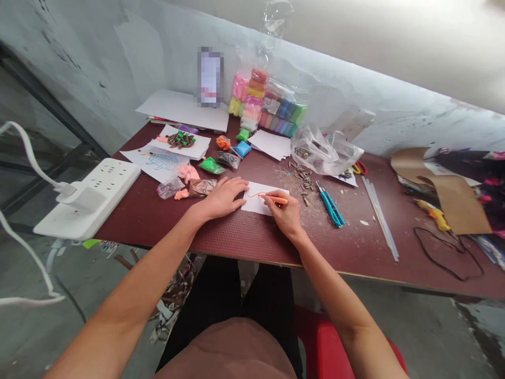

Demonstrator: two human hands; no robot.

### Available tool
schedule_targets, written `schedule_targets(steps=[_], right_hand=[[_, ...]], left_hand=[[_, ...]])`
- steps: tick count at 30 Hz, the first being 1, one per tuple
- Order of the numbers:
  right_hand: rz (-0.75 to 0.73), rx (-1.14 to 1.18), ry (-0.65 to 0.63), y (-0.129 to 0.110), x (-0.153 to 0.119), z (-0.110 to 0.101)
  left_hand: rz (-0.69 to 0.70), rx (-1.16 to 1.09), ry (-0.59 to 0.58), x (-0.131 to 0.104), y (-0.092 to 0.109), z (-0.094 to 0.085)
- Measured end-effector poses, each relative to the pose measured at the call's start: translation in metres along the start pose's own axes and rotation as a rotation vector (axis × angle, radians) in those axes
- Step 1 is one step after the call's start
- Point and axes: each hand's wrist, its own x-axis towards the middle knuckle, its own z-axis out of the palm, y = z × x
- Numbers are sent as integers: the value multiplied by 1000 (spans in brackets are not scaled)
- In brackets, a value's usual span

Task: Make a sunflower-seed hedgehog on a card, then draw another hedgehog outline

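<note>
A small white sheet of paper (258,207) lies near the front of the dark red table, with a short curved orange line on it. My right hand (286,215) pinches an orange pen (279,200), its tip at the paper by that line. Fingers spread, my left hand (225,199) rests flat with its fingertips at the sheet's left edge. Beside it are a brown clay packet (202,187) and lumps of pink clay (188,172). Sunflower seeds (305,179) and a blue utility knife (330,205) lie right of the sheet.
A white power strip (89,197) stands at the table's left end. Bagged coloured clay (272,108) leans against the wall. A plastic bag (325,150), clear sticks (379,218) and a yellow glue gun (433,214) with a trailing cord lie to the right.
</note>
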Motion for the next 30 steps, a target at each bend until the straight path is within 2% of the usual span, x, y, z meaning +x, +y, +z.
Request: schedule_targets(steps=[11, 21, 30], right_hand=[[45, 38, -15, 1, -5, 0], [33, 20, 23, -1, -3, 0], [46, 27, -10, -2, 0, -1]], left_hand=[[-5, -7, -8, 0, -1, 0], [8, -13, -2, 0, -2, 0], [-14, -10, -18, 0, 2, -2]])
